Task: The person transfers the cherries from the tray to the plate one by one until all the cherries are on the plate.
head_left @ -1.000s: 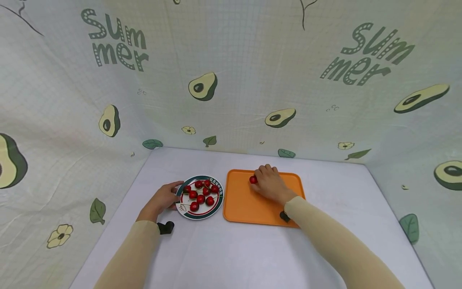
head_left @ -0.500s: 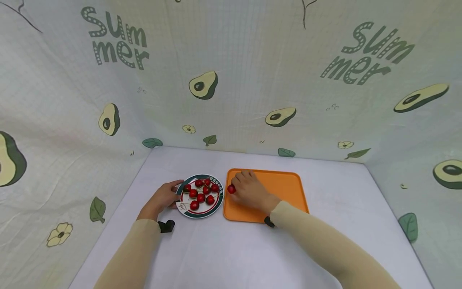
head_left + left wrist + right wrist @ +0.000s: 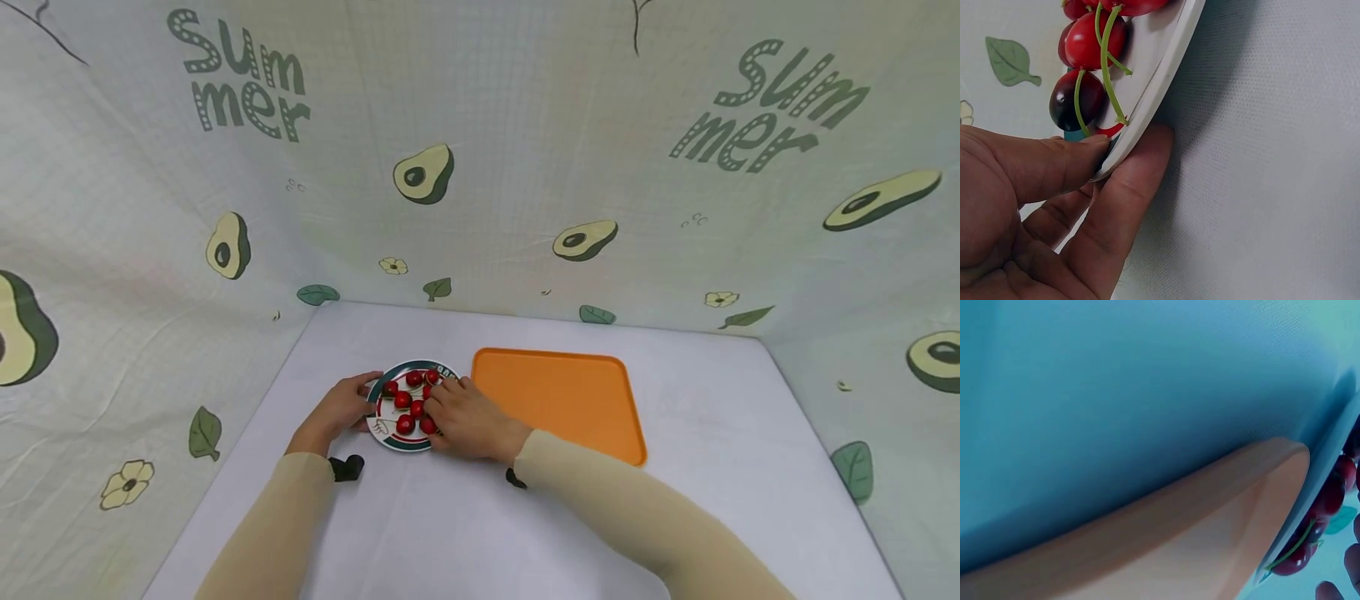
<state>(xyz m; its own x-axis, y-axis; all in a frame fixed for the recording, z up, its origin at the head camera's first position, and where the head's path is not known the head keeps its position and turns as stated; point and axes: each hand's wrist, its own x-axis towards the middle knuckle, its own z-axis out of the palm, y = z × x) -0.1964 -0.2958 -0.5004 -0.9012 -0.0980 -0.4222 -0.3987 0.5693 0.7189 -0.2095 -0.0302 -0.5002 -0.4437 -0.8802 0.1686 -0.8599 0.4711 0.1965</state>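
Observation:
In the head view my left hand (image 3: 341, 412) grips the left rim of a round plate (image 3: 408, 445) with a green border. Thumb on top and fingers beneath the plate rim (image 3: 1169, 69) show in the left wrist view. Several red cherries (image 3: 402, 400), some with green stems, lie on the plate. My right hand (image 3: 472, 421) is over the plate's right side, its curled fingers at a cherry (image 3: 428, 425) and covering others. In the right wrist view only a few fingertips (image 3: 1354, 562) show at the right edge.
An orange tray (image 3: 558, 400) lies right of the plate, under the right forearm's edge; its rim fills the lower right wrist view. The white table (image 3: 420, 533) ends at a cloth backdrop (image 3: 495, 167) with avocado prints. Both wrists carry black camera mounts (image 3: 347, 468).
My right hand has carried a cherry leftward from over the orange tray to the plate. The tray shows no cherry now. My left hand has stayed at the plate's rim.

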